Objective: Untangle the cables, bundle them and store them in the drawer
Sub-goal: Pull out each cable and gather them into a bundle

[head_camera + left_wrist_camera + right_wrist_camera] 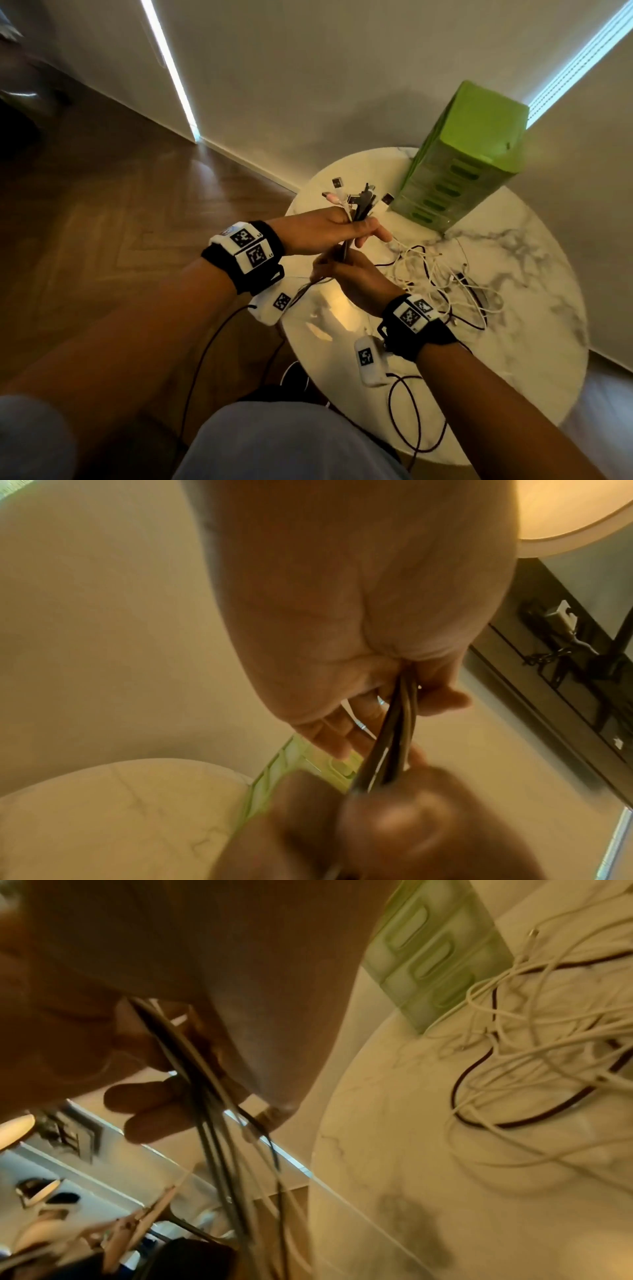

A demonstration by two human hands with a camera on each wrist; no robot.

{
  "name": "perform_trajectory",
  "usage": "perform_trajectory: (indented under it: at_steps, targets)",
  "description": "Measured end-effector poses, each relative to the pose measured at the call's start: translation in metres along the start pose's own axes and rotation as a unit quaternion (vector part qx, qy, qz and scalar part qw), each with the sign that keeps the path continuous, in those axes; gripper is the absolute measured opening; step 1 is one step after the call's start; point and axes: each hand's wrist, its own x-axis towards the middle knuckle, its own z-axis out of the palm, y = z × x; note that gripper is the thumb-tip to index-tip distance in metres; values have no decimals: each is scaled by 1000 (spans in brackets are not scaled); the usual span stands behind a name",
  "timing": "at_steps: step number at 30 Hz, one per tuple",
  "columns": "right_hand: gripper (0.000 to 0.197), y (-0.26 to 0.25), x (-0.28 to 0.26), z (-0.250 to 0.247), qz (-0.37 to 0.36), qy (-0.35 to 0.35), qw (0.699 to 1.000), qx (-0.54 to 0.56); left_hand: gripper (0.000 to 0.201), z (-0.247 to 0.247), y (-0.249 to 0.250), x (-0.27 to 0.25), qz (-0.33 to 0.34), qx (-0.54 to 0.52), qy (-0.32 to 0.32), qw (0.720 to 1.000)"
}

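My left hand [337, 228] grips a bunch of black and white cables [356, 202] just below their plug ends, which fan out above the fist. Directly beneath it, my right hand [342, 270] is curled round the same cable strands [205, 1085] lower down. In the left wrist view the dark strands [397, 723] run from my left palm [359, 631] down to the blurred right hand [394, 831]. The loose ends lie in a tangled heap of white and black cable [442, 284] on the round marble table [534, 342]. The green drawer tower [462, 161] stands at the table's back, drawers closed.
Black sensor leads [407, 414] hang off the table's front edge by my knees [284, 445]. The table sits in a wall corner, with wooden floor [137, 219] to the left. A wall [582, 240] runs close behind the table on the right.
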Motion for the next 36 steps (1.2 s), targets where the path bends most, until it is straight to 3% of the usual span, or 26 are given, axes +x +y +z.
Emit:
perform_trajectory:
  at_steps: [2, 4, 7, 9, 13, 16, 17, 21, 24, 27, 30, 36]
  targets:
    - [21, 8, 3, -4, 30, -9, 994, -108, 49, 3, 5, 5, -10, 15, -21, 1000]
    - [38, 9, 6, -3, 39, 4, 955, -294, 55, 6, 8, 10, -14, -17, -26, 999]
    - [46, 16, 9, -8, -29, 117, 892, -436, 53, 16, 10, 22, -43, -163, 8, 986]
    - [41, 21, 10, -12, -55, 176, 869, -459, 45, 20, 1, 32, -47, -229, 80, 969]
    - [24, 26, 0, -29, -48, 66, 903, -421, 41, 34, -13, 59, -50, -293, 148, 943]
    - [54, 37, -21, -61, -60, 67, 915, -393, 41, 46, -6, 77, -40, -257, 145, 955]
    - [52, 40, -31, -73, -62, 87, 915, -390, 40, 51, -3, 83, -35, -244, 142, 959]
    - [7, 52, -72, -140, -32, 206, 929, -307, 38, 71, 5, 110, -26, -243, 103, 964]
    - [6, 54, -104, -190, -5, 300, 915, -269, 38, 89, 12, 131, -30, -242, 77, 967]
    - [14, 52, -130, -231, 70, 370, 901, -214, 38, 108, 21, 154, -39, -239, 64, 968]
    - [9, 56, -135, -268, 118, 356, 874, -310, 36, 123, 26, 172, -46, -239, 48, 969]
    - [32, 67, -105, -313, 190, 265, 781, -532, 33, 144, 22, 196, -76, -195, 50, 977]
